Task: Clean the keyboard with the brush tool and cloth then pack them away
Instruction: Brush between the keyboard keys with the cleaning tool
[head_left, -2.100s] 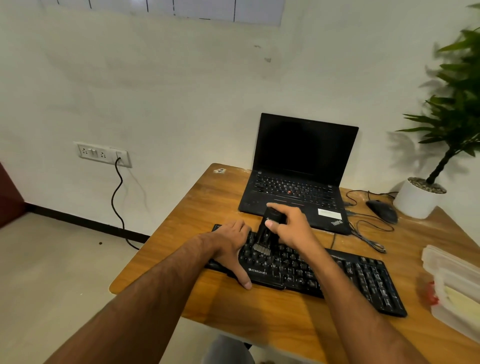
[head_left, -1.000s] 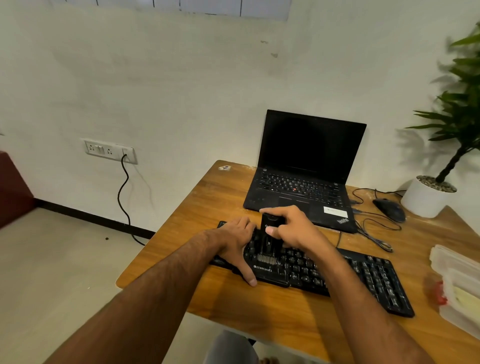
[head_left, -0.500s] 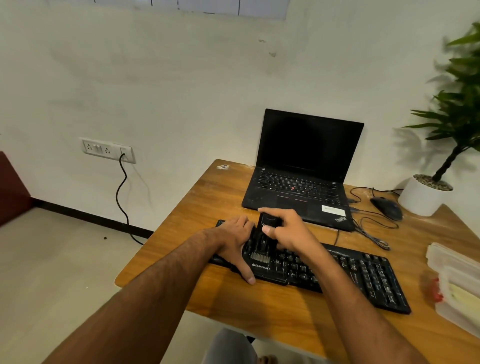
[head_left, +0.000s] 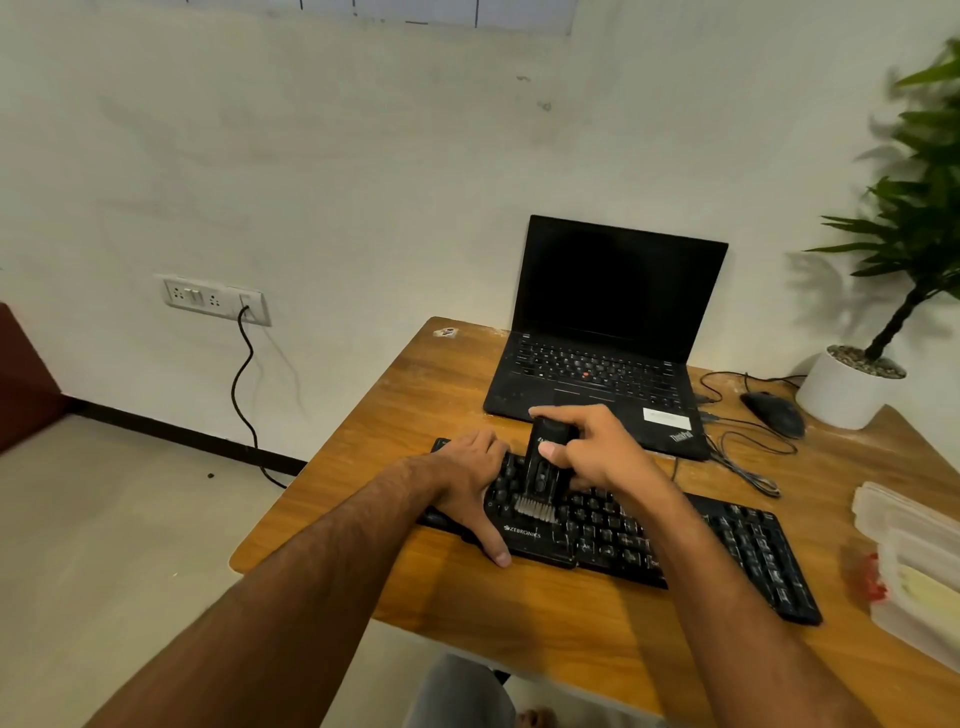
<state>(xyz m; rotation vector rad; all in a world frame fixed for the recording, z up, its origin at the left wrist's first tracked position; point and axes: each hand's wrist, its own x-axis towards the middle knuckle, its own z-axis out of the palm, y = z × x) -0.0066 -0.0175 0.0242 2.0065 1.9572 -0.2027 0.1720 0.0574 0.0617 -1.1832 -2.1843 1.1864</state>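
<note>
A black keyboard (head_left: 675, 545) lies across the wooden desk (head_left: 545, 618). My right hand (head_left: 597, 452) grips a black brush tool (head_left: 540, 473) by its upper body, thumb on its front. The tool's pale bristles point down onto the keys near the keyboard's left end. My left hand (head_left: 467, 478) rests flat on the keyboard's left end, thumb stretched along its front edge. No cloth shows clearly in view.
An open black laptop (head_left: 602, 338) stands behind the keyboard. A black mouse (head_left: 774, 413) with loose cables and a white potted plant (head_left: 852, 384) sit at the back right. Translucent plastic boxes (head_left: 914, 561) lie at the desk's right edge.
The brush has moved slightly back up the left keys after a stroke toward the front edge. My left hand has stayed on the keyboard's left end.
</note>
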